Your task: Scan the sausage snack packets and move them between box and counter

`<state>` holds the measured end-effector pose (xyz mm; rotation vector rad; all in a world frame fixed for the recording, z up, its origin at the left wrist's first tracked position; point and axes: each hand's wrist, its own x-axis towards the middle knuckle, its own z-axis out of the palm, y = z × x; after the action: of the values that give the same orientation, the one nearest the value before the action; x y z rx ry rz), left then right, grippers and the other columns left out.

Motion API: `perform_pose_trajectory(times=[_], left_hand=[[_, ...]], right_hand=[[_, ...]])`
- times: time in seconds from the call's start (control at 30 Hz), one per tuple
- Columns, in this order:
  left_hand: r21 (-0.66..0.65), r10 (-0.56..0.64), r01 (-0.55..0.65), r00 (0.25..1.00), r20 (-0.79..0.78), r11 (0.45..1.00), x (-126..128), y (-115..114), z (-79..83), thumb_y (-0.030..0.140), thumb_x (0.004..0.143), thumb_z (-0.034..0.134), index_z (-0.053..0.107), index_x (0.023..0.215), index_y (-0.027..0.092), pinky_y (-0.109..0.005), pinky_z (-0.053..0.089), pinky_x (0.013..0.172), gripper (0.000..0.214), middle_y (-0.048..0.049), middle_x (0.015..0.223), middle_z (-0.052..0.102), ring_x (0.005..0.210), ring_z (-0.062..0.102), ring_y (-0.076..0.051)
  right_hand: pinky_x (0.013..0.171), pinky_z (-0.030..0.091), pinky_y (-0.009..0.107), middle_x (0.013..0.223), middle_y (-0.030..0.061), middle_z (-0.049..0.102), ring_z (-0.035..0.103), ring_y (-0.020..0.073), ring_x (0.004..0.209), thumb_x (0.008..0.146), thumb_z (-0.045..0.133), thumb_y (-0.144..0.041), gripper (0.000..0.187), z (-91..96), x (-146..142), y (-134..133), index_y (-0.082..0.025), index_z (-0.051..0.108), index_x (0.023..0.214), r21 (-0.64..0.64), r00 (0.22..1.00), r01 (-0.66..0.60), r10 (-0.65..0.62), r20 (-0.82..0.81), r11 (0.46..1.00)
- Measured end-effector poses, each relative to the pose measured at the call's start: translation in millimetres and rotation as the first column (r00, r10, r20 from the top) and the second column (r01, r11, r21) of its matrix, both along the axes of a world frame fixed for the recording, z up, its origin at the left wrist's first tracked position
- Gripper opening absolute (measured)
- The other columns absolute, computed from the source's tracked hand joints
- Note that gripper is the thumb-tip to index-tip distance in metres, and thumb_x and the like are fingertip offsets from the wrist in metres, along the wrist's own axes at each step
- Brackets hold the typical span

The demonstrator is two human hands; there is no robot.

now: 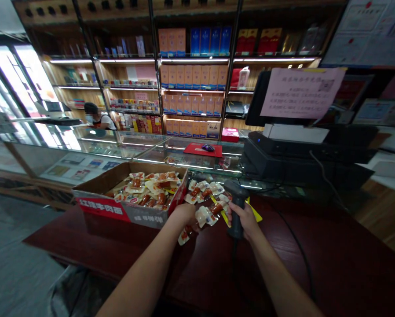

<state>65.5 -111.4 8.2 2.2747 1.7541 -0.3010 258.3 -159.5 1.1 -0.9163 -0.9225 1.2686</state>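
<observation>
My right hand [245,219] is wrapped round the handle of a dark barcode scanner [237,193], its head raised toward the counter. My left hand [184,215] is closed beside the cardboard box, its fingers mostly hidden; a small snack packet [184,235] pokes out below it. Several more clear-and-white snack packets [211,212] with reddish-brown contents lie in a loose pile between my hands. A yellow item [255,211] shows partly behind the scanner. The open cardboard box [118,214], red and grey with white lettering, is heaped with similar packets.
The dark red wooden table [118,251] carries all this, with the scanner's black cable [298,237] running over it. Beyond are a glass counter [144,149], a mouse on a red mat [191,149], and a monitor [258,97] with a pink notice. A person [100,119] sits far left.
</observation>
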Motion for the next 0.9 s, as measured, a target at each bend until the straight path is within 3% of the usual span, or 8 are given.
perform_pose_trajectory(times=[0.1,0.2,0.27,0.37,0.5,0.7,0.9], left_hand=[[0.053,0.018,-0.020,0.999,0.051,0.998,0.0,10.5,-7.2,0.037,0.041,0.079,0.069,0.085,0.017,-0.031,0.050,0.067,0.050,-0.0142,0.093,0.069,0.082,0.065,-0.029],[0.186,0.007,-0.050,0.974,0.227,0.981,0.3,23.8,-11.3,0.034,0.053,0.073,0.066,0.090,0.016,-0.029,0.048,0.067,0.041,-0.0126,0.093,0.068,0.082,0.065,-0.026],[0.274,-0.022,-0.103,0.908,0.419,0.956,1.9,33.3,-17.3,0.031,0.061,0.070,0.062,0.096,0.017,-0.028,0.047,0.069,0.039,-0.0090,0.091,0.068,0.082,0.064,-0.022],[0.363,-0.074,-0.232,0.746,0.661,0.902,5.1,44.6,-34.2,0.028,0.068,0.067,0.057,0.103,0.018,-0.027,0.046,0.072,0.038,-0.0042,0.088,0.067,0.081,0.062,-0.018],[0.421,-0.143,-0.313,0.634,0.760,0.851,6.0,51.1,-53.7,0.028,0.071,0.064,0.056,0.101,0.018,-0.029,0.046,0.073,0.033,-0.0035,0.087,0.064,0.082,0.060,-0.018],[0.443,-0.142,-0.349,0.631,0.762,0.826,5.1,49.3,-50.3,0.029,0.072,0.062,0.054,0.097,0.018,-0.029,0.045,0.073,0.028,-0.0029,0.085,0.062,0.083,0.059,-0.018],[0.474,-0.124,-0.324,0.706,0.697,0.819,6.3,44.1,-43.8,0.030,0.075,0.059,0.054,0.095,0.017,-0.029,0.045,0.074,0.024,-0.0042,0.089,0.061,0.084,0.058,-0.018]], right_hand=[[0.031,0.043,0.021,0.049,-0.0070,0.053,0.047,0.0091,0.035,0.059,0.076,-0.037,0.042,-8.0,5.0,1.2,-0.017,0.054,0.088,-0.004,0.999,0.021,-0.021,-0.031,1.000],[0.032,0.044,0.021,0.050,-0.0069,0.054,0.048,0.0093,0.036,0.060,0.075,-0.036,0.043,-15.6,5.5,0.2,-0.017,0.053,0.091,-0.035,0.999,0.004,-0.005,-0.038,0.999],[0.032,0.044,0.022,0.050,-0.0074,0.054,0.048,0.0098,0.036,0.060,0.075,-0.036,0.044,-19.1,4.0,-1.6,-0.018,0.052,0.093,-0.053,1.000,-0.017,0.015,-0.028,0.998],[0.031,0.043,0.022,0.049,-0.0079,0.053,0.047,0.0100,0.035,0.060,0.074,-0.038,0.040,-21.7,-0.3,-4.6,-0.018,0.052,0.088,-0.054,0.999,-0.036,0.037,0.029,0.998],[0.031,0.041,0.022,0.045,-0.0071,0.053,0.046,0.0096,0.032,0.065,0.070,-0.040,0.031,-23.9,-6.7,-7.4,-0.018,0.050,0.073,-0.032,0.991,-0.061,0.064,0.119,0.998],[0.030,0.042,0.022,0.043,-0.0078,0.053,0.047,0.0102,0.031,0.065,0.069,-0.039,0.034,-24.4,-11.3,-8.7,-0.018,0.048,0.080,-0.050,0.981,-0.071,0.078,0.177,0.996],[0.030,0.044,0.022,0.048,-0.0079,0.054,0.048,0.0097,0.034,0.064,0.070,-0.037,0.037,-21.0,-11.4,-11.5,-0.018,0.049,0.088,-0.052,0.987,-0.068,0.075,0.141,0.996]])
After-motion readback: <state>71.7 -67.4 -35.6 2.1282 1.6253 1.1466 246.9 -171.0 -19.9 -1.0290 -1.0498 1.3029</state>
